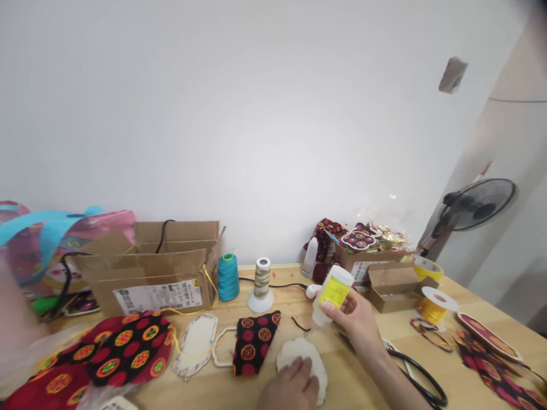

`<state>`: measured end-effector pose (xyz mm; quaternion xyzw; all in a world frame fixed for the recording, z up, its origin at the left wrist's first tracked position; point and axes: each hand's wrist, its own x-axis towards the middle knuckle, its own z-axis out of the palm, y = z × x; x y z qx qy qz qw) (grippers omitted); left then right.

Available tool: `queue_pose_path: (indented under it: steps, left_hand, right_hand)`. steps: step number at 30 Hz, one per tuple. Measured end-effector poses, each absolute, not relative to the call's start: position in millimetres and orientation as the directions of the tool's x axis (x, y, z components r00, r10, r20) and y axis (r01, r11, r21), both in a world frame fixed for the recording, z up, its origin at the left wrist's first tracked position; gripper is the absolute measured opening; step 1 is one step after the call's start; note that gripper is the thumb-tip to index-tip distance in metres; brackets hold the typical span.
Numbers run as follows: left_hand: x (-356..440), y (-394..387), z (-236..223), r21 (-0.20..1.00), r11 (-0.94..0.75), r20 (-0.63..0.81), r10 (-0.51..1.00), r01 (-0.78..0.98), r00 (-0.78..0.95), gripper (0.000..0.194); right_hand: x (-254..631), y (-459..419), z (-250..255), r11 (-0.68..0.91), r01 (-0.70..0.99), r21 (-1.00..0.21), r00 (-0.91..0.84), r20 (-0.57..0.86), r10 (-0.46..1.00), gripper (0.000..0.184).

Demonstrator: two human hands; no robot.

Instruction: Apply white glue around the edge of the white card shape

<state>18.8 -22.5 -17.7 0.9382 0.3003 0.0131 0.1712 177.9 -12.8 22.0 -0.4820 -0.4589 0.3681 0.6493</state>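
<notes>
- Head view: the right hand is clamped, thumb and fingers, on one translucent plastic bottle with a yellow label, tipped nozzle-down over the far edge of a white scalloped flat piece; from here I cannot tell whether the tip touches.
- The left hand lays its fingers, slightly parted, on that piece, which sits on the pale wooden table near its front; with the thumb hidden, I cannot tell whether it grips.
- To the left, one black floral cloth lies just beside, then one oblong white piece with a patterned rim.
- Behind: one teal cone of thread and one mottled spool on a white base.
- Three brown cardboard boxes: one large, one filled, one small.
- On the right, one yellow-wound white spool and one black-looped tool.
- Wood shows between the scalloped piece and the right forearm, with only a narrow strip toward the cloth; the table's back edge meets the wall.
</notes>
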Motion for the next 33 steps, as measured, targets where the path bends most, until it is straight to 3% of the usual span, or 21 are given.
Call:
queue_pose_path:
  steps: [4, 10, 28, 33]
  left_hand:
    - [22, -21, -3, 0.359, -0.75, -0.073, 0.571, 0.556, 0.817, 0.032]
    - [22, -18, 2, 0.382, -0.728, -0.136, 0.565, 0.569, 0.814, 0.031]
    - [23, -20, 16, 0.371, -0.692, -0.269, 0.558, 0.619, 0.785, 0.042]
    - [23, -20, 14, 0.4, -0.674, -0.235, 0.58, 0.621, 0.78, 0.043]
  right_hand:
    - [177, -16, 22, 0.283, 0.054, -0.958, 0.224, 0.288, 0.931, 0.036]
    - [186, -17, -2, 0.275, 0.0, -0.961, 0.39, 0.253, 0.885, 0.035]
    - [183, -19, 2, 0.268, -0.004, -0.963, 0.278, 0.257, 0.926, 0.03]
    - [187, -21, 2, 0.248, 0.017, -0.969, 0.268, 0.243, 0.932, 0.034]
